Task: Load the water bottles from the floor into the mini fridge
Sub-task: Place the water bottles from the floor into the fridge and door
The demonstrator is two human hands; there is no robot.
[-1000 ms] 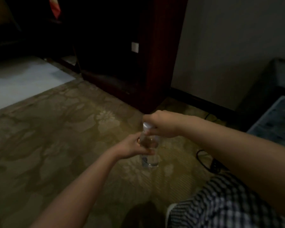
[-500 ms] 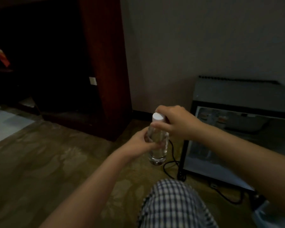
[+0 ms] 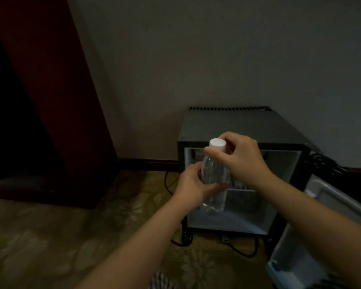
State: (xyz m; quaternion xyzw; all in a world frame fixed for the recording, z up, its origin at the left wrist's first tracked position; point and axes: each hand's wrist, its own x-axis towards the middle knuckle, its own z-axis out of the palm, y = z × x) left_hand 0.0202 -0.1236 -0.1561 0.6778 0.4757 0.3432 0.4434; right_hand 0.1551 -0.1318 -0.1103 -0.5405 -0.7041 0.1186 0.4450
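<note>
A clear water bottle [image 3: 214,178] with a white cap is held upright in the air, right in front of the open mini fridge [image 3: 236,126]. My left hand [image 3: 191,184] grips the bottle's body from the left. My right hand [image 3: 242,157] pinches its neck and cap from the right. The fridge is a small dark box against the wall. Its lit interior shows a wire shelf behind the bottle, and what is on that shelf I cannot make out. Its door [image 3: 313,236] hangs open to the right.
A tall dark red cabinet [image 3: 56,97] stands at the left on the patterned carpet [image 3: 50,236]. Black cables [image 3: 240,250] trail on the floor below the fridge and behind it at the right. A checked trouser leg shows at the bottom edge.
The view has swung right from the carpet and cabinet to the fridge. Both hands have carried the bottle up off the floor to the front of the open fridge.
</note>
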